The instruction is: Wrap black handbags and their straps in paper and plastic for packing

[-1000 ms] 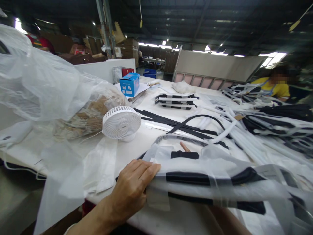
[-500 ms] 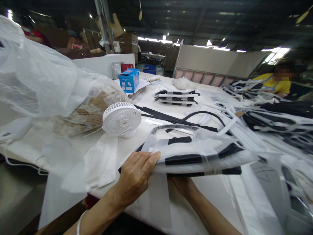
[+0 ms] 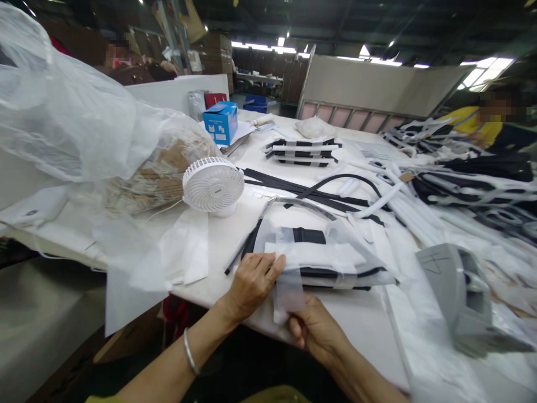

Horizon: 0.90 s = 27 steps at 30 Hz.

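I have the bundle [image 3: 331, 254] lying on the near side of the table [image 3: 356, 322], just in front of the body. Its long axis runs left to right, dipping a little towards me on the right, where it narrows to a loose, pointed end. It is wrapped in cloudy white film, with a short black block showing on top and a black band along the near side; 1 clear wrap crosses that band.

At its left end, a translucent strip [image 3: 289, 294] hangs over the near side, its long axis pointing towards me. My left hand [image 3: 254, 282] rests on that end, fingers close together; I cannot tell whether they pinch anything. My right hand [image 3: 314, 324] has its fingers clamped on the strip's lower end. Black straps [image 3: 308, 194] lie behind the bundle, and a white fan [image 3: 213, 187] stands to the left.
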Each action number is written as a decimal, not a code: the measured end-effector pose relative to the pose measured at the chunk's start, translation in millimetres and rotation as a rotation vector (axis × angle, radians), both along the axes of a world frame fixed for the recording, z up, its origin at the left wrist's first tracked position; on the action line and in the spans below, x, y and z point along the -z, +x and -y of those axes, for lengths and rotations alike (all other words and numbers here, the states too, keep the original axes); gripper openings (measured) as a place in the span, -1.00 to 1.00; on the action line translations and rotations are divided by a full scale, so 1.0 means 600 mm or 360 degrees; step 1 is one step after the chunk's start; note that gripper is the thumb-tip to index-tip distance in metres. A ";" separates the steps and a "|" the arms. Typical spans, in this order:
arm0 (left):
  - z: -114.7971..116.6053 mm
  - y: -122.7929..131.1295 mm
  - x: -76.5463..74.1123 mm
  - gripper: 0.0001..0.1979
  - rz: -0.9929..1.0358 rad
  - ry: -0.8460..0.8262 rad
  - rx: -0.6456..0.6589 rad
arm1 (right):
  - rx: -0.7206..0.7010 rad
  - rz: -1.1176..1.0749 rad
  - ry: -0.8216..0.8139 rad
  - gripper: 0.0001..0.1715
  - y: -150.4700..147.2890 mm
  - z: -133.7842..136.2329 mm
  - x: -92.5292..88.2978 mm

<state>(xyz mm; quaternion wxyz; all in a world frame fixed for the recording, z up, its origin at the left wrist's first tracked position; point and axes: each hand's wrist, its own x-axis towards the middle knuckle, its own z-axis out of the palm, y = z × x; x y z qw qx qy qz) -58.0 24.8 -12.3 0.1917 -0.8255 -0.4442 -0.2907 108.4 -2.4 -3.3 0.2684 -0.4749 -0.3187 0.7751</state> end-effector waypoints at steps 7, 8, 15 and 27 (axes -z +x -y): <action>0.008 0.002 0.010 -0.58 -0.0079 -0.0225 0.0058 | -0.0323 0.0132 -0.0006 -0.55 0.028 0.042 -0.025; 0.010 -0.001 0.007 -0.56 -0.0078 -0.0291 0.0085 | -0.0576 0.0155 -0.0029 -0.59 0.041 0.049 -0.037; 0.015 -0.019 -0.005 -0.49 0.0104 -0.0556 0.0272 | -0.0267 0.1044 0.1458 -0.78 0.126 0.025 -0.119; 0.019 -0.021 0.002 -0.44 0.0260 -0.0521 0.0269 | -0.0294 0.1508 0.2907 -0.54 0.060 -0.045 -0.019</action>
